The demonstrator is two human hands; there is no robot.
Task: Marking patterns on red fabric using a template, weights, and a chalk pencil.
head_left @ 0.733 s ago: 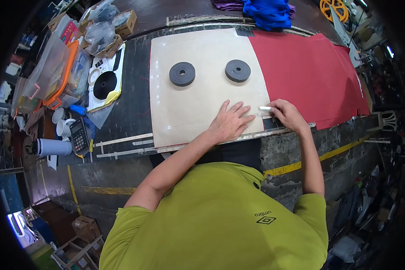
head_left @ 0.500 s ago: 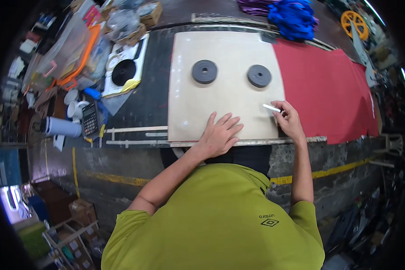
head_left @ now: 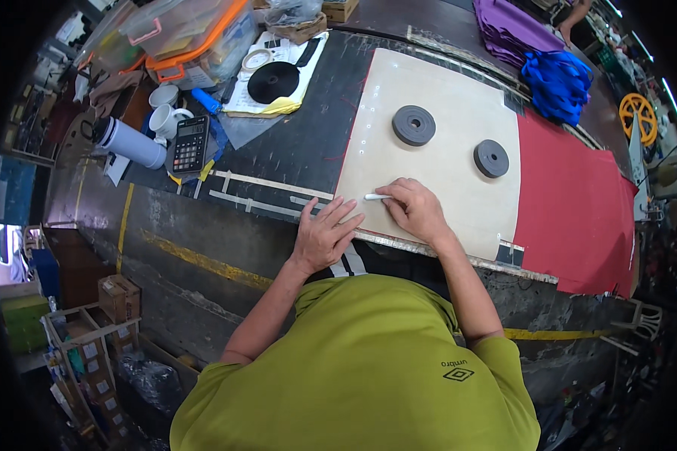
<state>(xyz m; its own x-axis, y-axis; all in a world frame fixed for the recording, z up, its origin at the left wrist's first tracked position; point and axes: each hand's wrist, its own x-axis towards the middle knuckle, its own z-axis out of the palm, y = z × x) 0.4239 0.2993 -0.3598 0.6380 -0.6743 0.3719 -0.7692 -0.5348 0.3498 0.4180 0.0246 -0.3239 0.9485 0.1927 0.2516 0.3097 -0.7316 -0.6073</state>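
Note:
A slim white pen-like stick [head_left: 374, 197] is pinched in the fingers of my right hand [head_left: 415, 210], its tip over the lower left part of a cream pattern sheet [head_left: 440, 203]. My left hand [head_left: 323, 239] lies with fingers spread on the sheet's lower left corner and the table edge, close to the stick's tip. Small marks or holes run along the sheet's left side. Two round dark grey weights, a left one [head_left: 423, 134] and a right one [head_left: 492, 166], rest on the sheet. Red fabric [head_left: 572, 210] extends from beneath it to the right.
On the left of the table are a calculator [head_left: 191, 144], a lavender bottle [head_left: 132, 143], white mugs [head_left: 163, 120], a black disc [head_left: 273, 83] and clear bins with orange rims [head_left: 203, 52]. Blue fabric [head_left: 557, 84] and purple fabric [head_left: 500, 30] lie at the far right.
The view has swung left. My right hand has carried the white stick from the sheet's right side to its lower left. My left hand has shifted to the lower left corner.

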